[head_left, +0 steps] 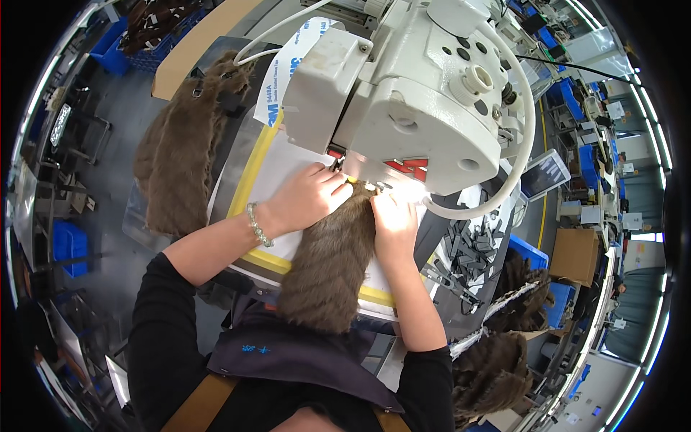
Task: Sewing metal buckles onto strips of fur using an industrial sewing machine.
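A long strip of brown fur (327,266) lies under the head of a white industrial sewing machine (425,122), its near end hanging over the table's front edge. My left hand (313,198), with a beaded bracelet at the wrist, grips the strip's far left edge with bent fingers, close to the needle area. On the opposite edge, my right hand (394,222) pinches the fur between thumb and fingers. A bright lamp glares just beyond my fingertips, and the machine head hides the stitching point in part.
More brown fur (180,151) is piled at the left of the machine table. Dark strips (468,248) and scissors (453,284) lie to the right. A thick white hose (529,137) curves down beside the machine. Further fur pieces (493,371) sit at the lower right.
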A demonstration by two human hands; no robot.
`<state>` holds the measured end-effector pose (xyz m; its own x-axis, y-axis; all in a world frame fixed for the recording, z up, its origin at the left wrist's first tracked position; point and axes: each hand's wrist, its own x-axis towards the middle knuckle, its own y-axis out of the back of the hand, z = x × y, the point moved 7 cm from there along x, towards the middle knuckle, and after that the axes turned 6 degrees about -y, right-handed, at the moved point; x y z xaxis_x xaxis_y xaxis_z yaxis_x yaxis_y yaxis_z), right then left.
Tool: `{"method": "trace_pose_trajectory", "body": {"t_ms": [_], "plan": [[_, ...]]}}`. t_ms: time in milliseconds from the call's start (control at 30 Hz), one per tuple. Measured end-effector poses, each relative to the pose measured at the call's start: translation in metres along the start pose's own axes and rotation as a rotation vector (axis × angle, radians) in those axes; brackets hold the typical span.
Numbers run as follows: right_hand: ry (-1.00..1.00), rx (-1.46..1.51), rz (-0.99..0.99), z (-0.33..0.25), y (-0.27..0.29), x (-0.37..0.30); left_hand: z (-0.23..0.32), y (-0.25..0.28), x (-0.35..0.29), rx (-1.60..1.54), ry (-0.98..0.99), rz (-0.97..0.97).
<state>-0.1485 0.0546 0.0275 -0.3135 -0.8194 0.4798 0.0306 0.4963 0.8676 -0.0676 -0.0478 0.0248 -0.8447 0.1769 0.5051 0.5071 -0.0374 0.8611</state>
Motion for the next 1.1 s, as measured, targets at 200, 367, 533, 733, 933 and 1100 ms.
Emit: {"method": "trace_pose_trajectory", "body": {"t_ms": [200, 367, 533, 733, 933, 1100], "plan": [[0.022, 0.009, -0.002, -0.0017, 0.0001, -0.0011, 0.0030, -0.0005, 0.0024, -0.008, -0.008, -0.018], [0.016, 0.028, -0.031, -0.0035, 0.0019, 0.0027, -0.0026, -0.0049, -0.0007, -0.053, 0.039, 0.038], [0.004, 0.037, -0.066, -0.0023, 0.0006, 0.0017, -0.0025, -0.0039, 0.0007, -0.056, 0.043, 0.018], [-0.026, 0.105, -0.038, 0.0007, -0.0009, -0.0015, -0.0020, -0.0007, 0.0024, -0.053, 0.039, 0.020], [-0.027, 0.111, -0.033, 0.0004, 0.0033, 0.0009, -0.0008, 0.0011, 0.0017, -0.009, 0.029, 0.005], [-0.021, 0.144, -0.002, 0.0040, 0.0031, -0.0009, -0.0013, 0.0000, 0.0039, -0.052, 0.044, -0.009]]}}
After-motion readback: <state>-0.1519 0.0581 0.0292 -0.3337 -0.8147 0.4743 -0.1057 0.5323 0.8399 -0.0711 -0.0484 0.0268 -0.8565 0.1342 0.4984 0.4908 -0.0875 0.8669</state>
